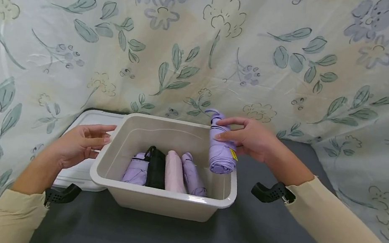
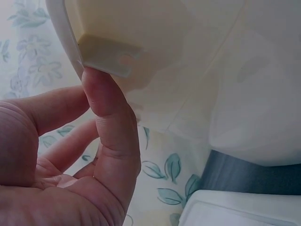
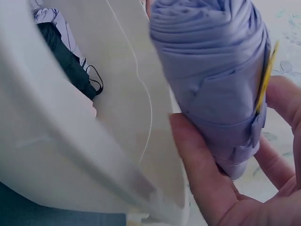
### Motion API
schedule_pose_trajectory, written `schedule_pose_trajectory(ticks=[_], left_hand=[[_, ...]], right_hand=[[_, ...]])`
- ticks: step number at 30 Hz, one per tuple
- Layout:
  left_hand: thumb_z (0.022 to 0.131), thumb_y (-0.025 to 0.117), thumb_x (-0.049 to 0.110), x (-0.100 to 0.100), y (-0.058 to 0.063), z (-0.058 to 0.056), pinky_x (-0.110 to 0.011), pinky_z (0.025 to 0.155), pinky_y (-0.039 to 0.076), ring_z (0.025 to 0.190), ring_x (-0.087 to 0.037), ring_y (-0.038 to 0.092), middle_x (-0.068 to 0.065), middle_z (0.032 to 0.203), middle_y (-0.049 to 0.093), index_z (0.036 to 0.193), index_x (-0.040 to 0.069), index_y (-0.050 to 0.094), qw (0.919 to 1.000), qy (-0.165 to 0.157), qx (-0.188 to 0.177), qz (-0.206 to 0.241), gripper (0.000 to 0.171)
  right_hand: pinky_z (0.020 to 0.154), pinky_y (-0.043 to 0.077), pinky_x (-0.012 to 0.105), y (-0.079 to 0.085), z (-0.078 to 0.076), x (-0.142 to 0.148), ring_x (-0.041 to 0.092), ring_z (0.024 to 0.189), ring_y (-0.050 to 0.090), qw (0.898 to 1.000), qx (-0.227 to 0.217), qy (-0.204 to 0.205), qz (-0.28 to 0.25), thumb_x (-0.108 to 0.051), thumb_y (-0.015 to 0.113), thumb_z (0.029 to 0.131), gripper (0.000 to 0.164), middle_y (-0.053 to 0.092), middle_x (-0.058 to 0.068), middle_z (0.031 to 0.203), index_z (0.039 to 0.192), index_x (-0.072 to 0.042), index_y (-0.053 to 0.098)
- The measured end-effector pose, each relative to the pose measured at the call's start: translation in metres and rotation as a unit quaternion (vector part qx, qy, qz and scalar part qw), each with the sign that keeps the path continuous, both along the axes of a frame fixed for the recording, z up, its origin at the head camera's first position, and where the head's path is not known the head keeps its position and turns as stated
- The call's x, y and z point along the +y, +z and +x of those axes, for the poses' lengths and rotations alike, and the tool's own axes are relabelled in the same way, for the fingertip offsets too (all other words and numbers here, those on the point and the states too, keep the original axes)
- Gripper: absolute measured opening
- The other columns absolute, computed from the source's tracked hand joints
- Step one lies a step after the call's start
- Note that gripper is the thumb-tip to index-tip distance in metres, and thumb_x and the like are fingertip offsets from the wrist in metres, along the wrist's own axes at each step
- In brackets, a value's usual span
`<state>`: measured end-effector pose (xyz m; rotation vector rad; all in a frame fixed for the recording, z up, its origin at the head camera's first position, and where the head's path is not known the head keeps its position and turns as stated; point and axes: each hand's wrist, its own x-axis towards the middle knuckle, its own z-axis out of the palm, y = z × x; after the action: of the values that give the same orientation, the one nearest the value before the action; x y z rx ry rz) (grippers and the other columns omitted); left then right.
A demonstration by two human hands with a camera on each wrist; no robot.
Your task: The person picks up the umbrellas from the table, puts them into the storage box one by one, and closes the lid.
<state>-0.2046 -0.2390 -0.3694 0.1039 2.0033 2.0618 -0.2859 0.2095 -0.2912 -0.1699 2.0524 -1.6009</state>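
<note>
My right hand point(image 1: 252, 139) grips a rolled lavender folding umbrella point(image 1: 221, 153) over the right end of a beige plastic bin point(image 1: 162, 205). The umbrella has a yellow tag point(image 1: 233, 154) on its side; its folded fabric point(image 3: 211, 80) fills the upper part of the right wrist view. At the bin's left end, my left hand point(image 1: 82, 144) touches the rim with its fingers; a fingertip point(image 2: 101, 89) presses under the rim by a small tab point(image 2: 108, 59). Inside lie a lavender umbrella point(image 1: 136, 170), a black one point(image 1: 156, 169), a pink one point(image 1: 174, 173) and another lavender one point(image 1: 193, 176), side by side.
A white lid point(image 1: 71, 174) lies behind and left of the bin, partly under my left arm. The dark grey tabletop point(image 1: 160, 239) extends in front and to the right. A floral curtain point(image 1: 223, 83) hangs right behind the bin.
</note>
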Motion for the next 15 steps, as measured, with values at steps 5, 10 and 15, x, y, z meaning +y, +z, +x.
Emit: schedule_pose_trajectory(ticks=[5,10,15], left_hand=[[0.102,0.062,0.009,0.001,0.001,0.001,-0.032,0.078,0.064,0.094,-0.012,0.076,0.004,0.105,0.075,0.150,0.014,0.053,1.0000,0.000,-0.002,-0.003,0.048],[0.102,0.062,0.010,0.001,0.002,0.001,-0.033,0.079,0.064,0.094,-0.013,0.077,0.004,0.105,0.075,0.152,0.013,0.050,1.0000,0.001,-0.005,-0.004,0.051],[0.103,0.061,0.010,0.000,0.002,0.001,-0.033,0.079,0.064,0.094,-0.013,0.077,0.004,0.107,0.075,0.153,0.012,0.047,1.0000,0.002,-0.006,-0.007,0.053]], right_hand=[[0.083,0.062,0.042,0.005,-0.001,-0.011,0.031,0.103,0.068,0.999,-0.003,0.025,0.035,-0.011,0.081,0.088,0.056,0.054,0.018,0.141,0.140,-0.015,0.061],[0.080,0.063,0.041,0.007,0.000,-0.022,0.030,0.097,0.070,0.997,-0.009,0.037,0.066,-0.012,0.083,0.086,0.053,0.058,0.018,0.136,0.136,-0.015,0.065],[0.075,0.062,0.036,0.005,0.000,-0.032,0.027,0.089,0.070,0.993,-0.002,0.050,0.104,-0.017,0.085,0.085,0.052,0.062,0.019,0.129,0.134,-0.015,0.067]])
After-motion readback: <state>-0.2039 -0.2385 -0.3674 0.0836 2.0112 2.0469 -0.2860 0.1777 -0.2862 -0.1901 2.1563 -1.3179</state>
